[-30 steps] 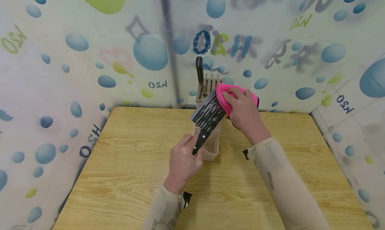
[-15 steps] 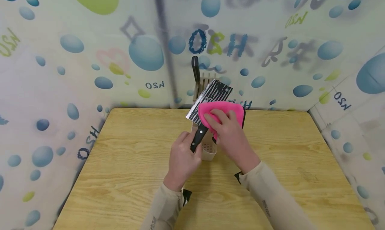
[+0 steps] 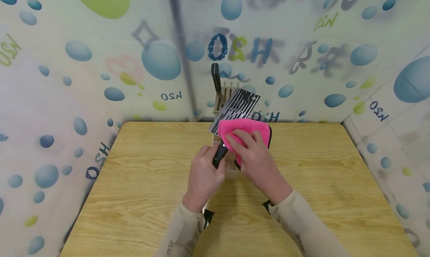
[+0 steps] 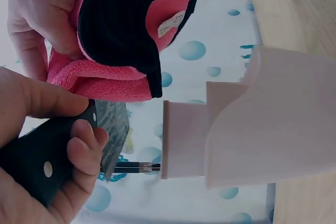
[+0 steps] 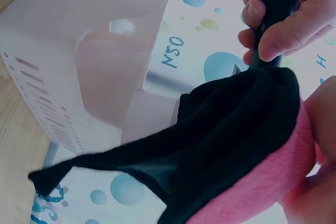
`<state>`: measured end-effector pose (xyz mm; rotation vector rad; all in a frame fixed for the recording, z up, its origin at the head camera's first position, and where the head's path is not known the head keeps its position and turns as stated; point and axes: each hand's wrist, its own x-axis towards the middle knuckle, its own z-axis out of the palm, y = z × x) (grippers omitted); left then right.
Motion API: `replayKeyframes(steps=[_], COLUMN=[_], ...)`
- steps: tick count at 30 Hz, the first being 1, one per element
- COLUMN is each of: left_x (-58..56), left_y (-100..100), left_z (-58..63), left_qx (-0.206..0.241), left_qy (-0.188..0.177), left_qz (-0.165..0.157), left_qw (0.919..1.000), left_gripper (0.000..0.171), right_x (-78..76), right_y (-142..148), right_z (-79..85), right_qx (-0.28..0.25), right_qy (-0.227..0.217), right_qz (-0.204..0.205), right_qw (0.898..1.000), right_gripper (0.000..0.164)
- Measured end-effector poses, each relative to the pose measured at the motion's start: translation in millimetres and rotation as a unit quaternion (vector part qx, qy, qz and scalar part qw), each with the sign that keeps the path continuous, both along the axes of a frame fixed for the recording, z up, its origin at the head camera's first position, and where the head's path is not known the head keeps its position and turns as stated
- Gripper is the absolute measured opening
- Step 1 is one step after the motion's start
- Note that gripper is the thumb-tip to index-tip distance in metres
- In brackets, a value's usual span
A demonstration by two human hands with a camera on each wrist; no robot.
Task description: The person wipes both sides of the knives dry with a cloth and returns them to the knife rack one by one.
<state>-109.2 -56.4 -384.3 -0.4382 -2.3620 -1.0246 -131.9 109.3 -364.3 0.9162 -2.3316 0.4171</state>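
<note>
My left hand [image 3: 205, 175] grips the black riveted handle [image 4: 47, 158] of a cleaver. The cleaver's broad blade [image 3: 240, 104], patterned in dark and silver streaks, points up and away to the right. In my right hand [image 3: 258, 163] is a pink cloth [image 3: 246, 126] with black edging, its fingers pressing it on the blade's lower end beside the handle. The left wrist view shows the cloth's black underside [image 4: 118, 19] and a small white label. Seen from the right wrist, the cloth [image 5: 252, 182] hides most of the blade.
Behind the cleaver stands a pale knife block [image 3: 231, 173] with slots and a perforated front bin. One black-handled knife [image 3: 216, 77] sits upright in its left slot. The wooden table [image 3: 141, 167] meets a patterned wall at its back edge.
My right hand has brought the cloth down the blade from its upper end to near the handle, uncovering the blade's top. The left hand stays almost still on the handle.
</note>
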Motion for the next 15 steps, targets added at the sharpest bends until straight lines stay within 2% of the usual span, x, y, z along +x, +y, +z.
replayKeyframes(steps=[7,12,15], left_x=[-2.8,-7.2,-9.2], left_y=[-1.9,-6.3,-8.7], left_z=[11.7,25.0,33.1], left_qx=[0.016,0.011,0.001], left_qy=[0.001,0.015,0.023], left_qz=[-0.004,-0.007,-0.012], left_qw=[0.9999,0.9998,0.9997], left_gripper=[0.009,0.006,0.007], right_x=[-1.8,-11.8,-19.4], right_y=[12.4,30.8,43.2], right_z=[2.2,-1.3,-4.9], right_qx=[-0.062,-0.088,-0.089], right_qy=[0.016,0.031,0.026], right_qz=[-0.018,-0.044,-0.067], right_qw=[0.998,0.995,0.993], right_gripper=[0.047,0.045,0.046])
